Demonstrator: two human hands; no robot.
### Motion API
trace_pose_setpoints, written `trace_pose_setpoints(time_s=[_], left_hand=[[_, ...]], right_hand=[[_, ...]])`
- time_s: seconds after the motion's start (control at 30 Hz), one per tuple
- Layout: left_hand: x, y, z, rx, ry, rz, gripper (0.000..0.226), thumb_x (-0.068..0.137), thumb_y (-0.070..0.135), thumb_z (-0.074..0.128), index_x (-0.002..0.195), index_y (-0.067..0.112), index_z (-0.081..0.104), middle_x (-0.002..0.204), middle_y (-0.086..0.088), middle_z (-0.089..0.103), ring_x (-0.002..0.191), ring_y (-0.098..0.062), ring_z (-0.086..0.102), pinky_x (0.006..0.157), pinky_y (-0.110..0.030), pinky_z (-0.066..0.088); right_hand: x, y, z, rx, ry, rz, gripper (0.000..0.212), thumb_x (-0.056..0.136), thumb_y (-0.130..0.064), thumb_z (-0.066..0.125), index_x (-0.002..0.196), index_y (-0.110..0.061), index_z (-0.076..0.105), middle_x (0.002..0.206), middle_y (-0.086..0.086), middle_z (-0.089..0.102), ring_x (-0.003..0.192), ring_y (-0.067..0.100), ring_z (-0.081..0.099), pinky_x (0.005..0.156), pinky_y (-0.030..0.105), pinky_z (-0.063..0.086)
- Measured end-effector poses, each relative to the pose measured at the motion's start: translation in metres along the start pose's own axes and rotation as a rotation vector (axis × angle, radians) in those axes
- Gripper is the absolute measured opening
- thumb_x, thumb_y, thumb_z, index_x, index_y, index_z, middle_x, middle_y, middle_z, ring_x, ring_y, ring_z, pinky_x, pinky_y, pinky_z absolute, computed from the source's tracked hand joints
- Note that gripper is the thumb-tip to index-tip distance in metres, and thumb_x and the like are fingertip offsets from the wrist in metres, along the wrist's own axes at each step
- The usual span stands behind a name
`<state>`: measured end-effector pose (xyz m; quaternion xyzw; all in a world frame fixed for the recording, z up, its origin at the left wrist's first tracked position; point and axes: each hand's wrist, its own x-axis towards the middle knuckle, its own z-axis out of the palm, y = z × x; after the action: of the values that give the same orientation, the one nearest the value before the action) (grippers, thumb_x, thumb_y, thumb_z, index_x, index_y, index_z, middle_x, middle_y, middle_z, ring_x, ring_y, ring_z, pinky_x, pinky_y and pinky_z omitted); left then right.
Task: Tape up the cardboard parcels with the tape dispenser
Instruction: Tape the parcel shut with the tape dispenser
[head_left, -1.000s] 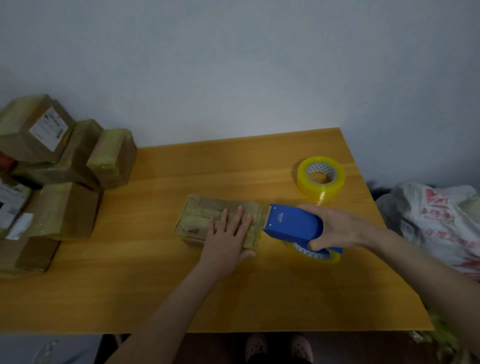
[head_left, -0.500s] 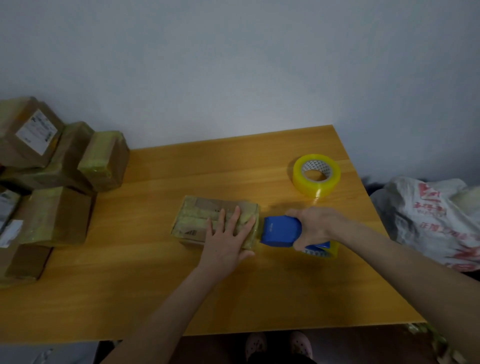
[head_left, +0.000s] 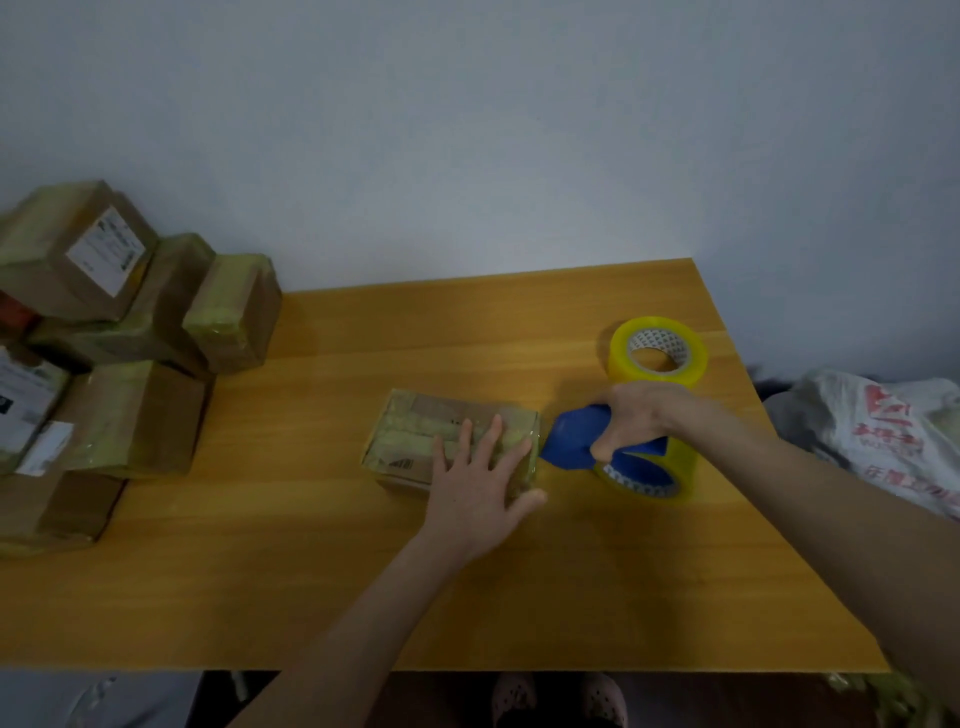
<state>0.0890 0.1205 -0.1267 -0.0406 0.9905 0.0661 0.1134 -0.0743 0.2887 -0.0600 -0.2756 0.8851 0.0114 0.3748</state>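
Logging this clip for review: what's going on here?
A person is taping a cardboard parcel on a wooden table. The left hand presses flat on its top, while the right hand grips the blue tape dispenser, its front at the parcel's right end. A spare tape roll sits behind; other parcels are piled at left.
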Motion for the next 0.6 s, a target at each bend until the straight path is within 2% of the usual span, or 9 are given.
trace_pose_setpoints(time_s=[0.07,0.1,0.13,0.2,0.27,0.33,0.43,0.5,0.6], left_hand=[[0.009,0.018,-0.008,-0.110,0.077,-0.166,0.072,0.088,0.071,0.017,0.146,0.029,0.027,0.157,-0.003,0.018,0.146,-0.031,0.009,0.112,-0.060,0.010],[0.015,0.028,-0.011,-0.112,0.118,-0.250,0.070,0.091,0.067,0.026,0.145,0.023,0.028,0.152,-0.006,0.026,0.143,-0.031,0.017,0.111,-0.060,0.014],[0.021,0.037,-0.014,-0.088,0.143,-0.314,0.069,0.092,0.062,0.035,0.147,0.020,0.024,0.148,-0.008,0.027,0.141,-0.032,0.020,0.111,-0.059,0.017],[0.028,0.047,-0.013,-0.041,0.129,-0.349,0.073,0.094,0.050,0.045,0.150,0.016,0.014,0.151,-0.013,0.020,0.141,-0.037,0.016,0.113,-0.056,0.016],[0.030,0.046,-0.008,0.000,0.100,-0.257,0.073,0.096,0.037,0.048,0.152,0.013,0.006,0.156,-0.013,0.010,0.144,-0.039,0.006,0.117,-0.052,0.011],[0.031,0.030,-0.006,0.024,0.083,-0.071,0.075,0.097,0.028,0.049,0.153,0.015,0.001,0.160,-0.009,0.001,0.146,-0.034,-0.002,0.119,-0.045,0.009],[0.038,0.003,-0.015,0.080,-0.002,0.199,0.077,0.096,0.018,0.048,0.153,0.029,-0.003,0.160,0.000,-0.011,0.147,-0.022,-0.009,0.119,-0.040,-0.001],[0.043,-0.007,-0.019,0.159,0.001,0.204,0.080,0.096,0.016,0.048,0.149,0.042,-0.006,0.159,-0.003,-0.017,0.147,-0.023,-0.010,0.117,-0.043,-0.007],[0.050,-0.008,-0.018,0.199,-0.007,0.222,0.086,0.095,0.008,0.046,0.147,0.047,-0.009,0.158,-0.006,-0.018,0.147,-0.029,-0.009,0.116,-0.039,-0.010]], right_hand=[[-0.004,0.014,-0.004,0.129,0.040,0.013,0.062,0.072,-0.042,0.070,0.127,-0.022,0.049,0.114,0.005,0.059,0.095,0.026,0.061,0.075,0.040,0.052],[-0.005,0.020,-0.004,0.208,0.081,0.023,0.062,0.073,-0.040,0.070,0.128,-0.020,0.048,0.117,0.007,0.058,0.096,0.026,0.061,0.078,0.041,0.053],[-0.005,0.025,-0.003,0.296,0.129,0.032,0.061,0.073,-0.039,0.071,0.126,-0.019,0.048,0.116,0.007,0.058,0.094,0.025,0.061,0.078,0.041,0.054],[-0.005,0.032,0.005,0.493,0.233,0.057,0.056,0.072,-0.037,0.075,0.117,-0.017,0.050,0.107,0.007,0.060,0.085,0.021,0.062,0.069,0.036,0.053],[-0.005,0.039,0.015,0.675,0.304,0.081,0.053,0.070,-0.034,0.079,0.111,-0.015,0.051,0.099,0.005,0.061,0.080,0.018,0.062,0.061,0.029,0.050],[-0.007,0.045,0.022,0.848,0.350,0.077,0.050,0.069,-0.029,0.082,0.108,-0.016,0.053,0.094,0.000,0.062,0.077,0.014,0.062,0.056,0.024,0.047],[-0.014,0.051,0.029,1.034,0.373,0.040,0.048,0.070,-0.021,0.083,0.109,-0.018,0.057,0.094,-0.002,0.064,0.078,0.012,0.064,0.054,0.020,0.046],[-0.019,0.055,0.033,1.061,0.375,0.003,0.050,0.070,-0.018,0.083,0.112,-0.022,0.056,0.096,-0.005,0.064,0.079,0.008,0.064,0.053,0.016,0.045],[-0.026,0.061,0.037,1.077,0.363,-0.062,0.057,0.069,-0.013,0.082,0.117,-0.027,0.054,0.103,-0.007,0.064,0.086,0.007,0.064,0.058,0.015,0.048]])
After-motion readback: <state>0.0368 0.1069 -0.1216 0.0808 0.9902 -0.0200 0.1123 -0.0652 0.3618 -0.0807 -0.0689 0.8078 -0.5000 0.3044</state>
